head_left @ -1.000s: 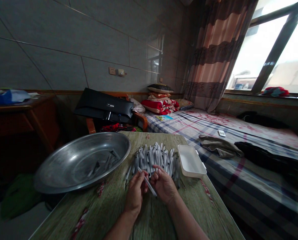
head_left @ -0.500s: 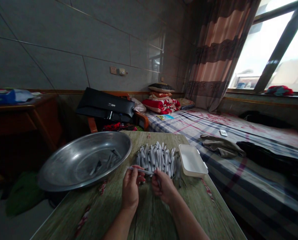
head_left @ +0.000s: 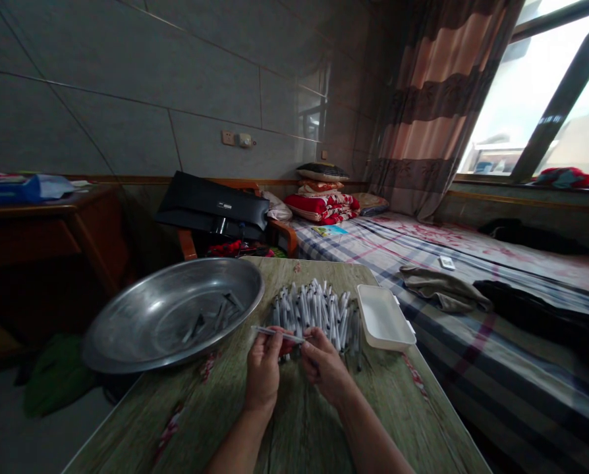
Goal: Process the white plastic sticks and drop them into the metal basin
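A pile of grey-white pen barrels (head_left: pixel 314 309) lies on the green wood-grain table (head_left: pixel 304 421). My left hand (head_left: pixel 263 372) and my right hand (head_left: pixel 324 368) are close together in front of the pile, both closed. Between them they pinch one thin pen part (head_left: pixel 279 334), held level with its tip pointing left toward the basin. A wide metal basin (head_left: pixel 170 316) stands left of the pile, with several dark pen parts in it. An empty white plastic tray (head_left: pixel 384 319) sits right of the pile.
A bed (head_left: pixel 472 276) with a striped sheet runs along the table's right side, with dark clothes and folded quilts on it. A chair holding a black monitor (head_left: pixel 210 210) stands beyond the table. A wooden desk (head_left: pixel 47 224) is at the left.
The pen part was tilted down toward me a second ago; it now lies level, pointing left. Both hands stay in front of the pile. The view has shifted slightly.
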`<state>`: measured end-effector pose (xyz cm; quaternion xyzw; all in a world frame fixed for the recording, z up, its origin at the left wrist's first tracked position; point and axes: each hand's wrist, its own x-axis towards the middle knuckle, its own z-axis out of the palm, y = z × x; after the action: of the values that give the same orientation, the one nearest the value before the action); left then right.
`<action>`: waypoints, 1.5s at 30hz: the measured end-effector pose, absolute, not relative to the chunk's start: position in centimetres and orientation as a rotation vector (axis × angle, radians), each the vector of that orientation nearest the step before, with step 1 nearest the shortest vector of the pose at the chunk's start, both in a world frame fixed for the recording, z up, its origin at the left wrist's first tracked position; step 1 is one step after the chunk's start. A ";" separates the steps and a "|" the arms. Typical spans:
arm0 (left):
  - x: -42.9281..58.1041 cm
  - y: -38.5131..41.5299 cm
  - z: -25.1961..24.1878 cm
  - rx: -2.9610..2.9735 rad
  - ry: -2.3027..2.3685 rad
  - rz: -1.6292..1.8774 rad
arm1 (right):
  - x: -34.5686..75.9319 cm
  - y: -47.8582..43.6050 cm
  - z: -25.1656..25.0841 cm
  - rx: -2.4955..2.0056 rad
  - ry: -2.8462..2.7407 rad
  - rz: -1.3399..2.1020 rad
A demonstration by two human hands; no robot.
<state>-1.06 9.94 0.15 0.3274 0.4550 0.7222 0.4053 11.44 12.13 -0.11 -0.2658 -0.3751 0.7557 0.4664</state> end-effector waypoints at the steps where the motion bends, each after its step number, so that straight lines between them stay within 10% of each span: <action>1: -1.0 9.9 0.2 0.841 1.152 1.811 | 11.4 12.1 -0.1 -0.661 -0.900 1.875; 45: -0.8 9.6 0.2 0.909 1.217 1.842 | 11.0 11.9 0.0 -0.848 -0.830 2.046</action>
<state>-0.80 9.64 0.17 0.3541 0.4738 0.7175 0.3680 10.98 11.87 0.04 -0.3319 -0.3248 0.8006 0.3787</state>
